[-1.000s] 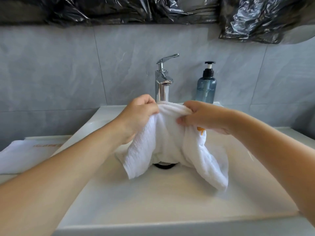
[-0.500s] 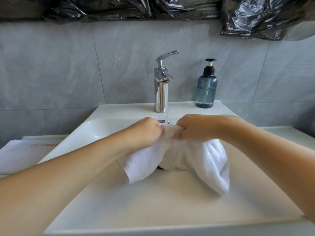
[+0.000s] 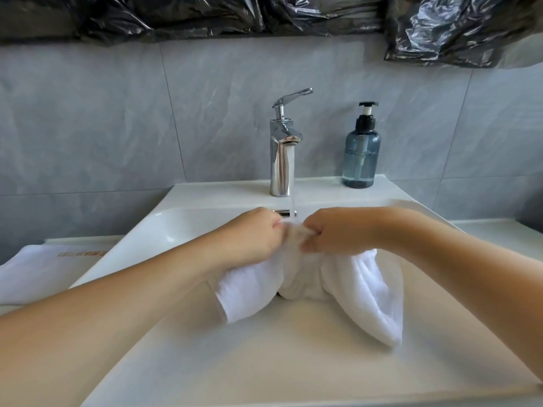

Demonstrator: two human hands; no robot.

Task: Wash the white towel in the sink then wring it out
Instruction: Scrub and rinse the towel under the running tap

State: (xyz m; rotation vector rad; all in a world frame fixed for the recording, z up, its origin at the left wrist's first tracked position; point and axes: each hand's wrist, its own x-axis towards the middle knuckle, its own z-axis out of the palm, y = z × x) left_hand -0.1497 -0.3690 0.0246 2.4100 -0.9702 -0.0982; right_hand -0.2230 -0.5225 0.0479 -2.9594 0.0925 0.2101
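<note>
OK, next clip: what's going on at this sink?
A person is washing a white towel in the sink. The left hand and right hand each grip a bunch of the towel close together, holding it under the water running from the faucet. The loose ends of the towel hang into the basin. A soap bottle stands on the ledge, right of the faucet. Wringing has not yet begun.
</note>
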